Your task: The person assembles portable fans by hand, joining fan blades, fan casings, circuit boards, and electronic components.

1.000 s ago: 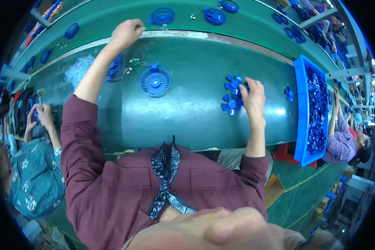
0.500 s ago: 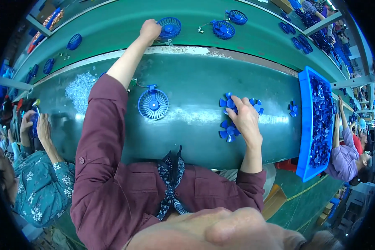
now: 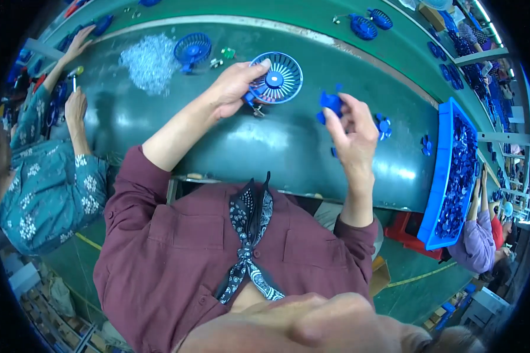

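Note:
My left hand [image 3: 237, 88] grips a round blue fan housing [image 3: 290, 75] at its left rim, thumb over the pale-ribbed inside, above the green table. A small dangling part [image 3: 257, 110] hangs below the housing. To the right, my right hand [image 3: 358, 130] pinches a blue fan blade [image 3: 331, 103] between thumb and fingers; motion blurs it. Another blue fan blade [image 3: 384, 126] lies just beyond that hand. One more shows only a sliver under the wrist side. A second fan housing [image 3: 192, 49] rests at the far left, near a small green circuit board [image 3: 228, 53].
A heap of clear plastic bits [image 3: 150, 62] lies far left. At the right edge stands a blue tray [image 3: 434, 194] full of blue blades, with a lone fan blade [image 3: 426, 145] beside it. Behind runs a green belt [image 3: 312, 20] carrying housings. Co-workers sit at both sides.
My left hand has come back from the belt and now holds a housing over the table. My right hand has lifted a fan blade off the table. The whole view has shifted.

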`<state>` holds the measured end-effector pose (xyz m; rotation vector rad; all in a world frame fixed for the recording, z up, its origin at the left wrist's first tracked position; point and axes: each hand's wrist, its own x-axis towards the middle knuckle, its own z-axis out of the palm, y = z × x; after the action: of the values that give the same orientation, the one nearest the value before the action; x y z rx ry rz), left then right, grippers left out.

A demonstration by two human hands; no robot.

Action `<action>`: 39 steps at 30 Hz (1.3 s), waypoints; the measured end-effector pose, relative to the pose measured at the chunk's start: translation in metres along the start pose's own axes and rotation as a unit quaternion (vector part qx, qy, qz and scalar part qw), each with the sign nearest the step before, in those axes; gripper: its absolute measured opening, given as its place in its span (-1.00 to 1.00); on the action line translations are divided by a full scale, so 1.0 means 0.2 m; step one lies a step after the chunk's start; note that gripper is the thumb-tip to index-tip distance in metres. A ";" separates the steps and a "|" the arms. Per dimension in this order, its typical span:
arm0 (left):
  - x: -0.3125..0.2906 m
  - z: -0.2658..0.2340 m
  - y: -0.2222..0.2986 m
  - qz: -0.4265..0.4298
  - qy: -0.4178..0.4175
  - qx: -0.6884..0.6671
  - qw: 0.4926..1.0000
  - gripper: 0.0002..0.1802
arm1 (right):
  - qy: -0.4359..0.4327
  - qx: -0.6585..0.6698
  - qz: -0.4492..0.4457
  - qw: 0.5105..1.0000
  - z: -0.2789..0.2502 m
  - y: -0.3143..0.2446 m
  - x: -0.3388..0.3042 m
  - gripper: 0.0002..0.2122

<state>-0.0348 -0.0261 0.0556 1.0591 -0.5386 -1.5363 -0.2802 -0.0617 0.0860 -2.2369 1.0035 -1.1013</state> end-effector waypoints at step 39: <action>0.18 -0.06 -0.02 0.402 -0.121 0.767 0.485 -0.63 | -0.083 0.368 0.329 0.866 0.02 0.60 0.43 -0.74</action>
<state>-0.0248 -0.0561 0.0341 1.3695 -2.4572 0.0899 -0.2895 -0.2032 0.0465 -1.2079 0.9445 -0.7669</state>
